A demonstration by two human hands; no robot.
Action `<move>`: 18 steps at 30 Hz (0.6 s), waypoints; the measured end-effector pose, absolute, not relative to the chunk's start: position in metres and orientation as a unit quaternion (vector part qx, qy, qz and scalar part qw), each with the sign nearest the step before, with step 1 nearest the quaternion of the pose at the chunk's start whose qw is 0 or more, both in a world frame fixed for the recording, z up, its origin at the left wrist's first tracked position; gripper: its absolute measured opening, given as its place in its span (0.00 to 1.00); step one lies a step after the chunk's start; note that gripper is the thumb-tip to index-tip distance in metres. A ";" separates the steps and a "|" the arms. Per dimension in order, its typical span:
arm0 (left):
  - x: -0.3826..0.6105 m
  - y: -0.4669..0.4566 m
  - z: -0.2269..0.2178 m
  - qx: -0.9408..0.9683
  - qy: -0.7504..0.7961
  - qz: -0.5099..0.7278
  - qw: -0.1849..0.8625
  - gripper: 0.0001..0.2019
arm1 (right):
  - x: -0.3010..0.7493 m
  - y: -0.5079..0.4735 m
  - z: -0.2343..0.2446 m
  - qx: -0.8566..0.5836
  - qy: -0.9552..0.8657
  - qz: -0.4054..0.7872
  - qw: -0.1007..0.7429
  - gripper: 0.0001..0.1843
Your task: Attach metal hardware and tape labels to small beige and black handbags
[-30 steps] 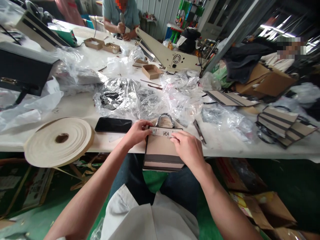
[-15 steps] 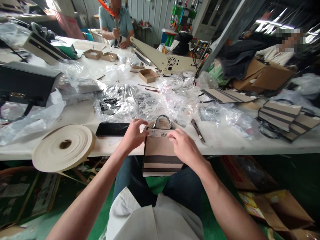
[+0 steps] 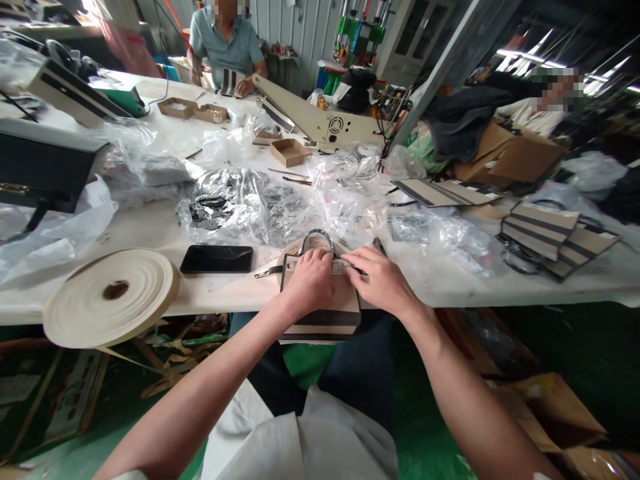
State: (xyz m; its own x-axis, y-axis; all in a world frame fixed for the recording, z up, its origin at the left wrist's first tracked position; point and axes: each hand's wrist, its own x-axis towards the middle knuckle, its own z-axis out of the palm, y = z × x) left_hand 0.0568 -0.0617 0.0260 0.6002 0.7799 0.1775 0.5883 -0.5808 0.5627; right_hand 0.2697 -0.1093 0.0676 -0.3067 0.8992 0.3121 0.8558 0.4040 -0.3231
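Observation:
A small tan handbag (image 3: 320, 320) with dark stripes stands on my lap against the table edge, its curved handle (image 3: 316, 237) up. My left hand (image 3: 310, 283) lies closed over the bag's top front, covering the metal clasp strip. My right hand (image 3: 383, 283) pinches the right end of that strip at the bag's top edge. A thin dark strap end (image 3: 267, 271) sticks out to the left of the bag.
A black phone (image 3: 217, 259) and a big roll of cream tape (image 3: 113, 295) lie left on the white table (image 3: 150, 230). Crumpled plastic bags (image 3: 280, 200), striped bags (image 3: 550, 237) at right, cardboard boxes (image 3: 287, 152). A person sits at the far end (image 3: 225, 47).
My left hand has slid from the bag's left top corner onto its middle, covering the clasp strip. The right hand stays at the strip's right end. The view shifted slightly.

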 end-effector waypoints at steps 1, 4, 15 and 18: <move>0.059 -0.060 0.023 0.863 0.400 0.209 0.228 0.23 | 0.271 -0.109 0.065 -0.540 -0.816 0.047 0.203 0.17; 0.062 -0.055 0.018 0.862 0.408 0.206 0.218 0.24 | 0.278 -0.107 0.062 -0.534 -0.828 0.054 0.165 0.16; 0.072 -0.057 0.020 0.858 0.422 0.201 0.212 0.34 | 0.280 -0.099 0.052 -0.508 -0.837 0.057 0.194 0.13; 0.072 -0.057 0.019 0.870 0.410 0.181 0.207 0.27 | 0.280 -0.100 0.047 -0.516 -0.829 0.062 0.205 0.12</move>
